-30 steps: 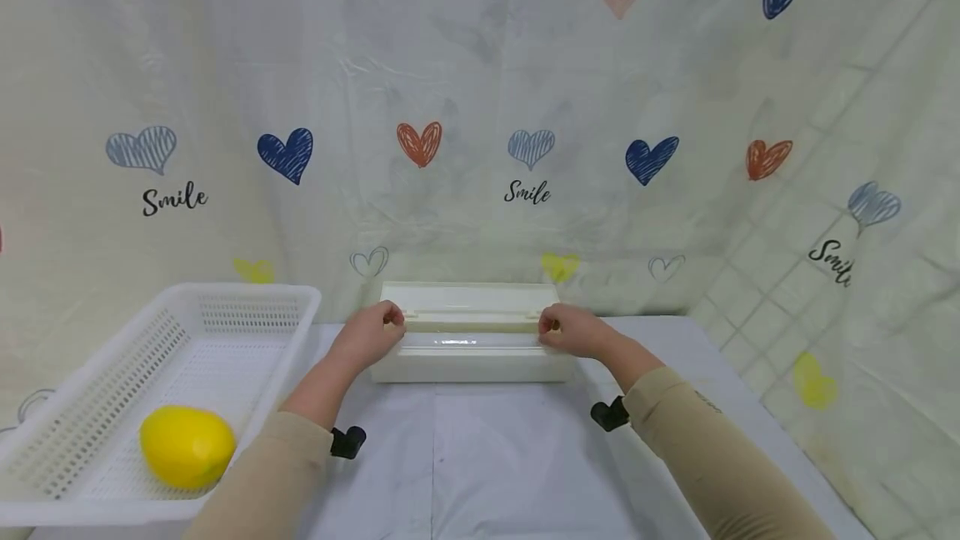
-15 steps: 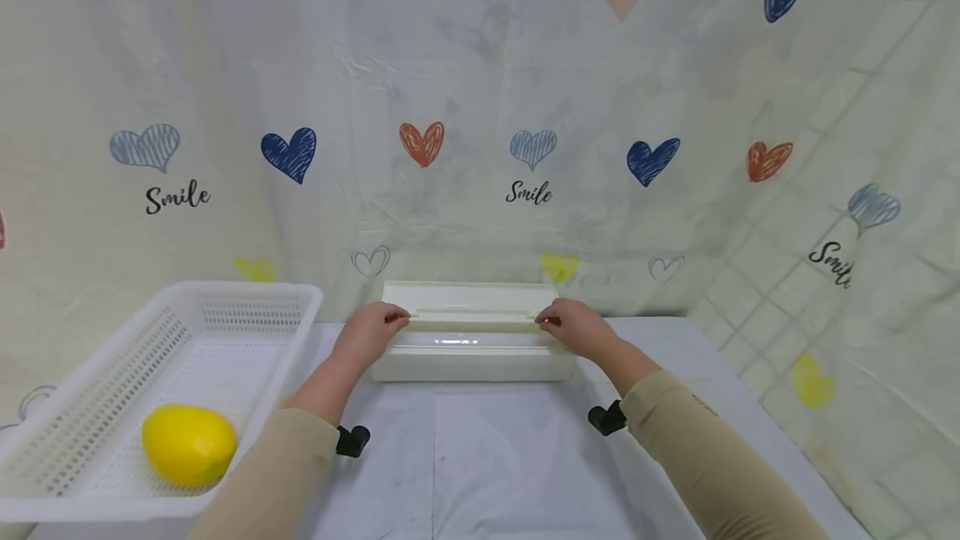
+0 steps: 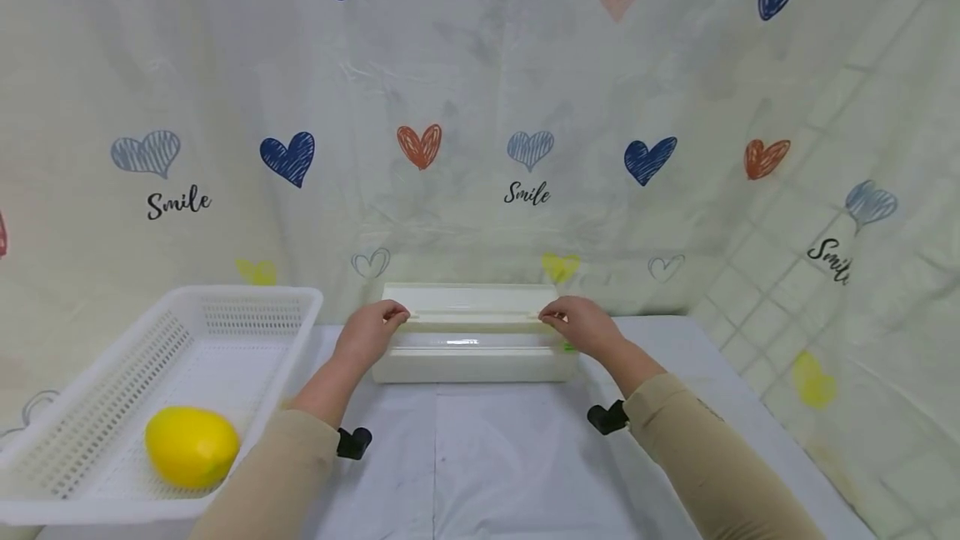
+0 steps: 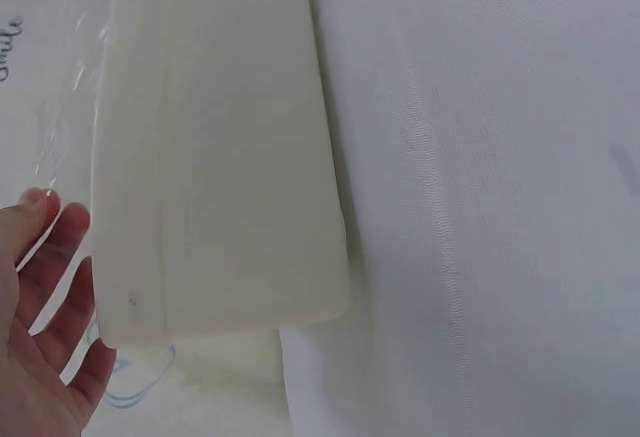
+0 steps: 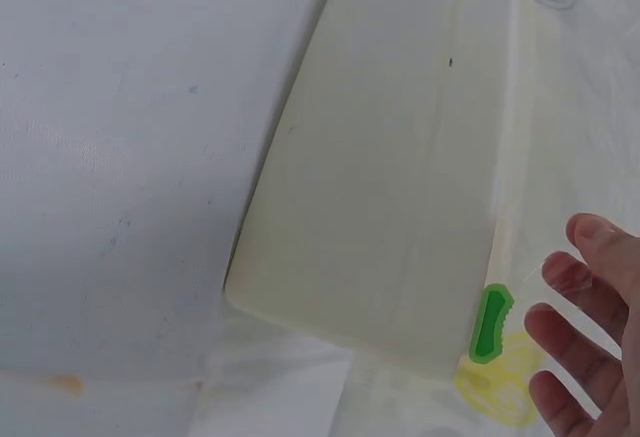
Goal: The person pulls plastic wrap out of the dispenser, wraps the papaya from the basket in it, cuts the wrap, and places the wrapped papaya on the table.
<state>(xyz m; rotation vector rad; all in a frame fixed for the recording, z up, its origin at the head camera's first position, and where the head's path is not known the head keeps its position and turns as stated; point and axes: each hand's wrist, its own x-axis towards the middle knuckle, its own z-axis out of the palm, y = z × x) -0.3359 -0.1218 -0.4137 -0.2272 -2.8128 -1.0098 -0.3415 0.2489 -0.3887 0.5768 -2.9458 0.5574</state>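
Observation:
A white cling film dispenser lies at the back of the table with its lid raised. My left hand pinches one corner of the clear cling film between thumb and forefinger, just off the dispenser's left end. At the opposite end my right hand pinches the film between thumb and forefinger, its other fingers spread apart. A green slide cutter sits on the dispenser's edge beside the right fingers. The film is nearly invisible between the hands, so how far it reaches cannot be told.
To the left stands a white perforated basket with a yellow lemon in it. A white cloth covers the table. Behind hangs a pale curtain printed with hearts.
Both hands have lifted slightly from the dispenser's front toward its lid, and their fingers have straightened somewhat. The green cutter now shows below the right hand. The lemon and basket stay put.

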